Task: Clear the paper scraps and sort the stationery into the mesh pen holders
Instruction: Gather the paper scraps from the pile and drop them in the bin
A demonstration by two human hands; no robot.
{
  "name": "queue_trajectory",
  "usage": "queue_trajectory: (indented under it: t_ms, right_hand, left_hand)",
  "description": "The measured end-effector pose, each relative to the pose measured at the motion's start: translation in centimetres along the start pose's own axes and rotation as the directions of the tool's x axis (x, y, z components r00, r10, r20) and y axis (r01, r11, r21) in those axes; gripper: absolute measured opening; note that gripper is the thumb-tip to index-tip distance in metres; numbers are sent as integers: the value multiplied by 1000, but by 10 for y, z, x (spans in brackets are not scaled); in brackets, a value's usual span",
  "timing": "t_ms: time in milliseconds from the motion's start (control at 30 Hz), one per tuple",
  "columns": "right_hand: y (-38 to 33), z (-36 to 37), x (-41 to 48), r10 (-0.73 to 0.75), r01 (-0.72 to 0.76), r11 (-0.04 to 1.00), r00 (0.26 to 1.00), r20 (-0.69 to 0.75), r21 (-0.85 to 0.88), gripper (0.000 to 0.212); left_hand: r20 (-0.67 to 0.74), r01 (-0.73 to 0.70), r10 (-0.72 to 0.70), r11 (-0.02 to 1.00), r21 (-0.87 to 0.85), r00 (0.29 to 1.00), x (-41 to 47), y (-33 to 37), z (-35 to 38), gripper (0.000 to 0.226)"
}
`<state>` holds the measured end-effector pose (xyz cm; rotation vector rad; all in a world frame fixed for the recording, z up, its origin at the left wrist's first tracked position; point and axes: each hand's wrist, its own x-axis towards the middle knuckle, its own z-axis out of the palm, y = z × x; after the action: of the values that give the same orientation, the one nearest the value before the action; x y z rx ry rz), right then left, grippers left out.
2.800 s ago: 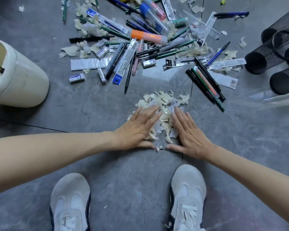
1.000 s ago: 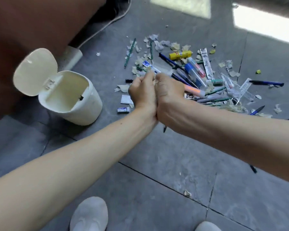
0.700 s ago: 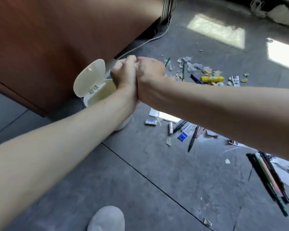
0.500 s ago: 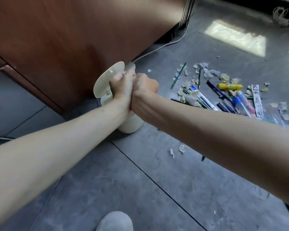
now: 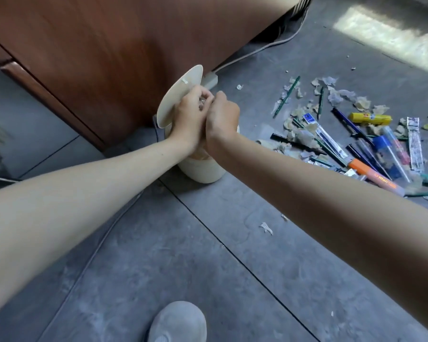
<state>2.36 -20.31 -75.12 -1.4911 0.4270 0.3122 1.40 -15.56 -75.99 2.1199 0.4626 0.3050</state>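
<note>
The left hand and right hand are pressing together side by side just above the centre of the frame. Their fingers are curling round a bundle of paper scraps, and only a sliver of it is showing between the knuckles. A few seconds ago these hands were lying flat on the floor, raking the scraps into a heap. Since then they have been lifting that heap and carrying it leftward, and they are now hovering right over the mouth of the cream bin. The left fingertips appear to be loosening at the top, so the drop is probably about to happen.

The bin's flip lid is standing open behind the hands, so nothing is blocking the way in. The bin itself is sitting on the grey floor against the wooden cabinet in the upper left.

Lower right of centre, a couple of stray scraps are lying on the floor. Far more are sitting tangled among the stationery at the right edge, around the yellow glue stick and the orange marker. So the clearing is only getting started, and the sorting is not yet beginning. The mesh pen holders are out of view.
</note>
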Motion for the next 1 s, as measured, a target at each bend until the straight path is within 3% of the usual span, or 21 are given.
queue_trajectory:
  t_ms: [67, 133, 200, 267, 433, 500, 667, 767, 833, 900, 1000]
  right_hand:
    - [-7, -6, 3, 16, -14, 997, 1000, 16, -76, 35]
    - [-13, -9, 5, -5, 21, 985, 996, 93, -170, 32]
    - [-17, -11, 11, -11, 63, 958, 983, 184, -278, 26]
    - [-21, -17, 19, -21, 120, 909, 969, 245, -399, 28]
    - [-19, -36, 30, -57, 230, 849, 935, 350, -476, 71]
    - [-19, -43, 29, -106, 279, 848, 923, 370, -451, 74]
    - [-20, -52, 23, -205, 356, 862, 896, 394, -361, 51]
    - [-21, -60, 24, -355, 449, 822, 885, 301, -350, 30]
    - [-19, -73, 25, -489, 530, 745, 847, 209, -404, 27]
    - [-13, -95, 27, -575, 549, 687, 811, 106, -476, 29]
    - [6, -139, 28, -552, 492, 682, 832, 61, -541, 29]
  left_hand:
    - [12, 42, -41, 999, -30, 999, -1, -1, -1, 11]
    - [54, 102, -104, 993, 52, 993, 3, -2, -3, 23]
    - [132, 12, -52, 958, 287, 990, 5, -4, -2, 24]
    - [231, -114, 22, 912, 394, 973, 4, -5, -3, 14]
    - [424, -259, 87, 894, 366, 902, 4, -7, -18, 24]
    - [401, -253, 102, 905, 343, 910, 4, -7, -25, 26]
    - [363, -267, 158, 924, 274, 918, -8, -11, -31, 25]
    - [267, -320, 258, 919, 228, 929, -18, -6, -23, 28]
    - [205, -454, 415, 865, 212, 887, -28, 1, -12, 29]
    - [196, -601, 569, 776, 194, 798, -42, 11, 1, 29]
    - [280, -741, 692, 657, 137, 665, -73, 12, 29, 28]
